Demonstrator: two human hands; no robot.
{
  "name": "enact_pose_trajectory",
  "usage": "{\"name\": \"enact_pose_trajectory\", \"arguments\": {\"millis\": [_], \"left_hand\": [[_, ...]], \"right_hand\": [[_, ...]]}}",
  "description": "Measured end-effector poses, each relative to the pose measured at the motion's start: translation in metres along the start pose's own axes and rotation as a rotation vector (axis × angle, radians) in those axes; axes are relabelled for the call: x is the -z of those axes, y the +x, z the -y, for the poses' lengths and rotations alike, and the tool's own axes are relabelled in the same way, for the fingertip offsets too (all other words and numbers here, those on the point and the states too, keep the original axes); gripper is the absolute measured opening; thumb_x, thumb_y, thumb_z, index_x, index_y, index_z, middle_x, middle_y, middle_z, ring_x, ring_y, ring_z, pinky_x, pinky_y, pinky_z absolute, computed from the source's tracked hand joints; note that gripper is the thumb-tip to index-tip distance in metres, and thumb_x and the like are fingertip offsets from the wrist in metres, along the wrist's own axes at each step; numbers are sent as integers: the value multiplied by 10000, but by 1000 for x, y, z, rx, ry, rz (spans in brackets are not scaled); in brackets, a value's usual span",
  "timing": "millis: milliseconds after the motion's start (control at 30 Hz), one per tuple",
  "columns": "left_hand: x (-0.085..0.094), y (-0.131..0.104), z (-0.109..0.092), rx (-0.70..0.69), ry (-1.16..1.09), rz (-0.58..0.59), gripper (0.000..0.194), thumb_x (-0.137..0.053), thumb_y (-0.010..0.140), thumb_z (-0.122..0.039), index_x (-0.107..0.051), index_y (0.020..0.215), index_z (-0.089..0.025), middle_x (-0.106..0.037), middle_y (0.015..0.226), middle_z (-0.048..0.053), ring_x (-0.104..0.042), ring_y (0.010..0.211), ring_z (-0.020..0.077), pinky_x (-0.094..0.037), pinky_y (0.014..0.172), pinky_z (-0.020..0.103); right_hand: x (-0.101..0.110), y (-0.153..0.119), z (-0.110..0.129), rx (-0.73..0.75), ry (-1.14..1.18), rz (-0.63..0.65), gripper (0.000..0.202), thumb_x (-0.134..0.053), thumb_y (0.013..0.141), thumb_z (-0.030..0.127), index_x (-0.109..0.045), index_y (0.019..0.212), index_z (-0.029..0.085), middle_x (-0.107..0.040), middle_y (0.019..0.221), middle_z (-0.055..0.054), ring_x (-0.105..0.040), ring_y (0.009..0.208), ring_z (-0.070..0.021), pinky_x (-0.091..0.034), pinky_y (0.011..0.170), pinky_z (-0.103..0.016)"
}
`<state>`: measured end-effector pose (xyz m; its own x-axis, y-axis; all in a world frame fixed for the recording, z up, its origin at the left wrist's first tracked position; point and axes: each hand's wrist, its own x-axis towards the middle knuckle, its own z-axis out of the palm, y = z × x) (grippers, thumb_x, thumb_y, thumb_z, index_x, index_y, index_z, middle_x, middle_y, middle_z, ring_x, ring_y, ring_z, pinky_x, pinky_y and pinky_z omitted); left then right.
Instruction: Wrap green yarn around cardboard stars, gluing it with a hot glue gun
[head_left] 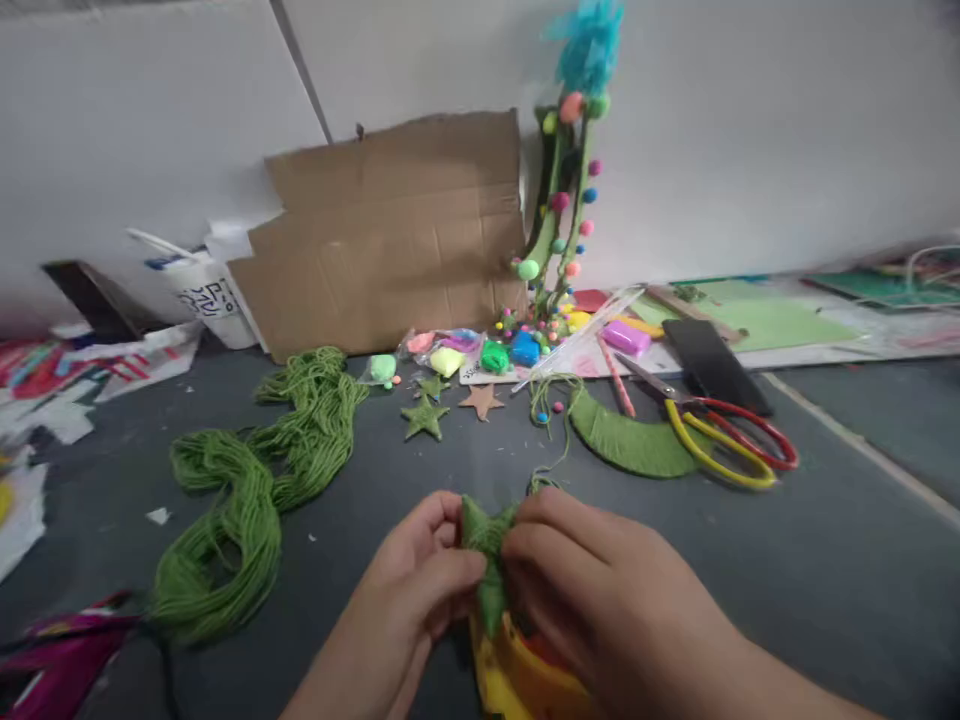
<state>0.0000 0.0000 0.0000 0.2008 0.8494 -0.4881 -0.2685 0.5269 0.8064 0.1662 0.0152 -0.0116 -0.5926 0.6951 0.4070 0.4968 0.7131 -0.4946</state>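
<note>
A star wrapped in green yarn is held between my two hands, low in the middle of the view. My left hand pinches its left side with thumb and fingers. From the right, my right hand grips the star, its fingertips partly hidden behind the knuckles. A green strand runs from the star past my right hand up toward a yarn-wrapped crescent. Under the hands lies a yellow and orange object, partly covered. Beyond them rest a small green star and a bare brown star.
A green yarn skein lies at the left. Scissors with red and yellow handles rest on the crescent, beside a black phone. Cardboard, a pompom-decorated piece and clay packets stand or lie behind.
</note>
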Motion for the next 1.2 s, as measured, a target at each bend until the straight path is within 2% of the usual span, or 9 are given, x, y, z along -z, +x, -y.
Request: {"name": "enact_pose_trajectory", "arguments": {"millis": [167, 400, 600, 800, 900, 1000, 1067, 1133, 1200], "left_hand": [[1, 4, 0, -65, 98, 16, 127, -585, 690, -121, -507, 762, -191, -517, 686, -29, -465, 613, 110, -420, 547, 221], [0, 6, 3, -110, 142, -29, 159, -582, 667, -101, -490, 749, -202, -541, 650, -38, -486, 521, 99, -432, 469, 213], [1, 5, 1, -184, 109, -74, 371, -635, 730, -184, -501, 1067, -261, -607, 748, -37, -549, 546, 104, -456, 537, 227], [7, 11, 0, -176, 252, -73, 248, -695, 685, -283, -664, 919, -210, -646, 750, -1, -549, 582, 120, -439, 578, 235], [7, 15, -2, -210, 353, -117, 234, -698, 674, -300, -695, 889, -208, -658, 792, 13, -536, 654, 144, -427, 595, 238], [4, 17, -4, -249, 419, -143, 190, -714, 653, -284, -700, 821, -198, -630, 745, 2, -526, 697, 157, -411, 626, 239], [3, 19, -4, -261, 442, -155, 155, -723, 646, -260, -686, 778, -188, -596, 696, -13, -511, 676, 147, -396, 625, 235], [4, 22, -4, -250, 415, -168, 145, -707, 674, -261, -673, 793, -184, -580, 686, -18, -507, 658, 140, -389, 620, 236], [7, 25, -7, -226, 336, -173, 171, -669, 719, -279, -665, 863, -186, -604, 739, -3, -535, 689, 149, -403, 639, 245]], "right_hand": [[2, 4, 1, 48, -10, -2, 195, -413, 885, 95, -588, 816, 145, -560, 740, -48, -507, 606, -153, -422, 530, -241], [0, 1, 1, 42, 15, 30, 183, -417, 894, 108, -585, 835, 149, -558, 759, -48, -508, 631, -163, -428, 545, -258], [19, 8, 4, -172, 221, 95, 139, -478, 854, 96, -559, 915, 190, -539, 889, -27, -533, 754, -146, -444, 672, -256], [38, 16, -10, -272, 388, 21, 413, -433, 678, -66, -534, 948, 230, -526, 933, 10, -527, 791, -122, -435, 687, -233], [42, 19, -19, -219, 442, -9, 399, -441, 703, -63, -529, 956, 232, -530, 1013, 2, -528, 944, -128, -426, 841, -252], [44, 20, -25, -135, 360, -1, 381, -472, 740, -30, -527, 1021, 222, -479, 1216, -34, -442, 1161, -153, -346, 990, -297], [46, 21, -27, -81, 234, -1, 382, -474, 751, -13, -527, 1057, 208, -427, 1307, -57, -376, 1237, -181, -309, 1025, -335], [49, 20, -27, -62, 105, -23, 351, -474, 756, 3, -537, 1052, 182, -441, 1294, -83, -388, 1223, -209, -319, 1012, -364], [51, 17, -24, -102, 16, 24, 274, -481, 767, 37, -559, 997, 166, -528, 1158, -91, -511, 1065, -211, -412, 897, -349]]}}
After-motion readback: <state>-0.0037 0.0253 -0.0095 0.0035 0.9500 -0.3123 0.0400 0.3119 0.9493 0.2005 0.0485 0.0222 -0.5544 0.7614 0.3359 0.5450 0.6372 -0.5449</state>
